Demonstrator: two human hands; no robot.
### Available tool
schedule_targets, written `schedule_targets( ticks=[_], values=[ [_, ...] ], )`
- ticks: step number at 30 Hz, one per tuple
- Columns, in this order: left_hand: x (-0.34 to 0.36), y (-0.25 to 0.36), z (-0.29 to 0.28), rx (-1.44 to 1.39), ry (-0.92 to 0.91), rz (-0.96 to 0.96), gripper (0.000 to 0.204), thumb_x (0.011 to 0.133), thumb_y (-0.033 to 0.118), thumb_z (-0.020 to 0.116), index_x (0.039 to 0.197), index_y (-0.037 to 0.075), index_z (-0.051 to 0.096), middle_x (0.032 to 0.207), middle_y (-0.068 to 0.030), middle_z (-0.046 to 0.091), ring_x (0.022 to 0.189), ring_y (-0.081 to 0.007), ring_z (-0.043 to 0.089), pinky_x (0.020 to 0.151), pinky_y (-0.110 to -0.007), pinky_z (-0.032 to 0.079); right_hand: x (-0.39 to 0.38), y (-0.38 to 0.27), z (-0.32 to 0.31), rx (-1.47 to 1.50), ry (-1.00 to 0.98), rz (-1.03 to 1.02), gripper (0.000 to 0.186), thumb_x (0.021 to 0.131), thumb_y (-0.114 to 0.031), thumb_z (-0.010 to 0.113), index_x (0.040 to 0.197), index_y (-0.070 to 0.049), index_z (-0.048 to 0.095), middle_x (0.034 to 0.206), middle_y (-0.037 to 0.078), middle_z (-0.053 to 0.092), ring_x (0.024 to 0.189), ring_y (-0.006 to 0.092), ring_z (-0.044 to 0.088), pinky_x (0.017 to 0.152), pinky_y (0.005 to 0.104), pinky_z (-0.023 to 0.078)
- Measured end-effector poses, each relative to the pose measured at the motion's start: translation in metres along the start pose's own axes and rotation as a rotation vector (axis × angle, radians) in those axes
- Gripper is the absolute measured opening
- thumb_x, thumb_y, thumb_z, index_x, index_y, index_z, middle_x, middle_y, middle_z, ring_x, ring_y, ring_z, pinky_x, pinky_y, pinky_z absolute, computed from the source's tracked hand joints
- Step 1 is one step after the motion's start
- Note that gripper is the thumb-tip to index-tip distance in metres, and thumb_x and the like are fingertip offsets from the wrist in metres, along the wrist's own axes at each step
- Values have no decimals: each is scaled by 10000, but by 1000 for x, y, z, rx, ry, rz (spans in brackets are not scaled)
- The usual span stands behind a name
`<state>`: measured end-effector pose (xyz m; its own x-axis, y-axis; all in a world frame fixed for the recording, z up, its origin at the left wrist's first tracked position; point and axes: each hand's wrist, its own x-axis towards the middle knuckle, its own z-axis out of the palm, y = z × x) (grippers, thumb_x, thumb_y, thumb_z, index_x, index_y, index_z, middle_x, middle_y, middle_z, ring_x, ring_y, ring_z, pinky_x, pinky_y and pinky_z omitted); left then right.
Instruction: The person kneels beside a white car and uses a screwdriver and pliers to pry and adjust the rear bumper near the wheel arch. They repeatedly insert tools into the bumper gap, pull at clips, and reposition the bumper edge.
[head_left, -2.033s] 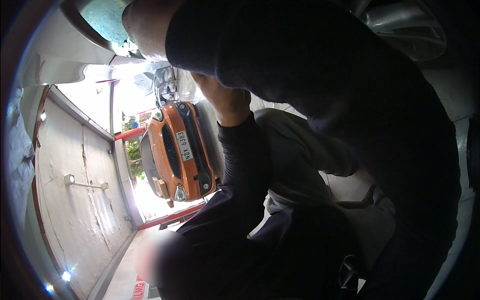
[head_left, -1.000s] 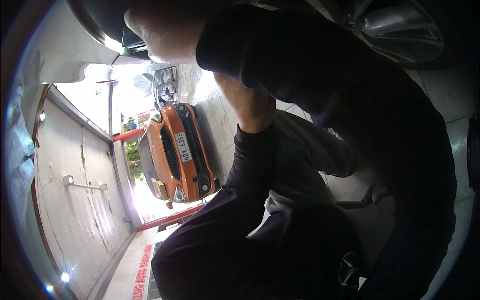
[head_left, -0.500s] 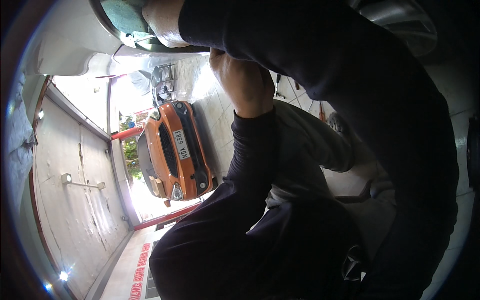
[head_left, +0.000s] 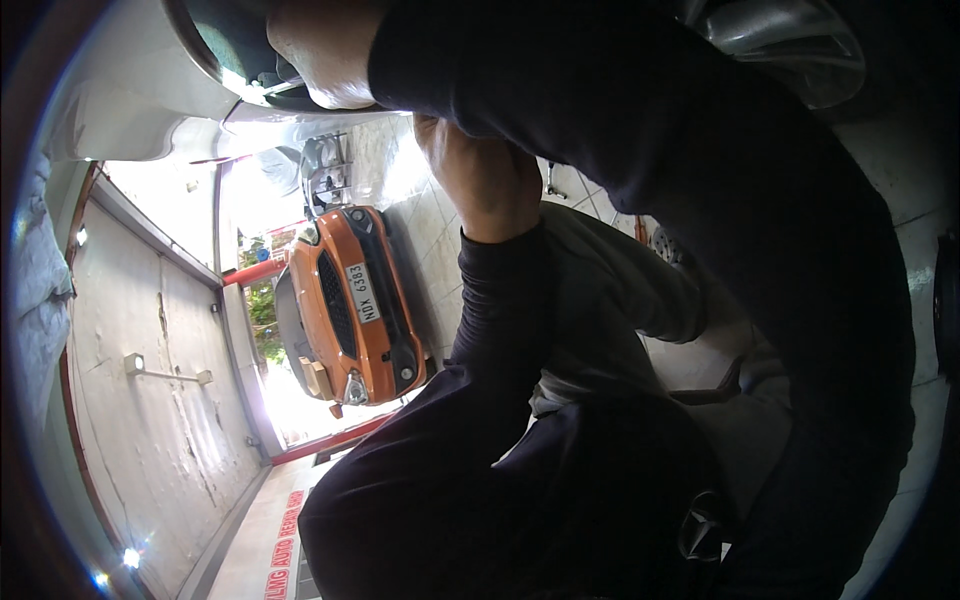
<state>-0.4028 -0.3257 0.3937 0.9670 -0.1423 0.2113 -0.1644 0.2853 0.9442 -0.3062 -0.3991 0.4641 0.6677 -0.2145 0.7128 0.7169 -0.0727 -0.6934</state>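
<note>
My right hand (head_left: 325, 50) reaches into a curved opening in a pale, glossy car body (head_left: 120, 100) at the upper left. Its fingers are hidden inside, beside a dull teal surface (head_left: 222, 35) and a thin light-coloured part (head_left: 278, 88) at the rim. Below my right sleeve, my left hand (head_left: 485, 185) is raised near the body's lower edge, with the back of the hand and wrist showing. Its fingers bend out of sight behind the dark sleeve, so whatever either hand grips is hidden.
An orange car (head_left: 350, 290) stands to the left, turned sideways in view. A metal tool (head_left: 553, 180) and an orange-handled tool (head_left: 641, 228) lie on the tiled floor near a shoe (head_left: 665, 243). A shiny curved part (head_left: 785, 40) is at the upper right.
My right hand has shifted slightly left, and the teal surface beside it looks darker and more covered. My left hand has moved a little left. The background sits slightly lower.
</note>
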Motion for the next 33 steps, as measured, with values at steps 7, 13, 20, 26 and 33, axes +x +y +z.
schedule_targets(
  ticks=[7,13,20,26,33],
  values=[
    [-5,-4,-31,235,30,-2,266,987,59,632,1237,-22,587,1189,-117,684,1098,-242,693,977,-349,557,3,-1,2,-6,9,-4,161,909,-174,639,881,-47,734,785,153,717,717,277,712,654,438,555],
    [-10,-7,-19,83,93,-41,236,966,20,626,1198,-13,605,1197,-113,683,1130,-257,672,971,-357,546,-2,4,5,-32,13,4,156,906,-167,637,877,-51,737,792,153,721,725,282,716,660,442,558],
    [-5,-6,-52,248,-195,18,316,928,3,657,1242,34,644,1293,-135,645,1235,-331,594,1104,-441,415,1,3,7,-34,20,-4,151,903,-160,635,872,-56,739,801,154,727,735,287,722,667,446,562],
    [-10,-11,-33,564,36,116,356,898,-12,699,1247,36,643,1305,-137,635,1204,-328,600,1098,-436,410,-9,2,9,-48,23,-1,148,901,-154,632,868,-60,742,809,154,731,744,291,726,673,450,566],
    [13,0,-70,1353,-374,522,360,947,65,709,1282,1,593,1305,-119,634,1217,-260,613,1025,-388,480,-4,-1,2,-78,43,-5,145,898,-146,630,863,-64,745,818,155,737,754,297,731,680,455,570]
  ],
)
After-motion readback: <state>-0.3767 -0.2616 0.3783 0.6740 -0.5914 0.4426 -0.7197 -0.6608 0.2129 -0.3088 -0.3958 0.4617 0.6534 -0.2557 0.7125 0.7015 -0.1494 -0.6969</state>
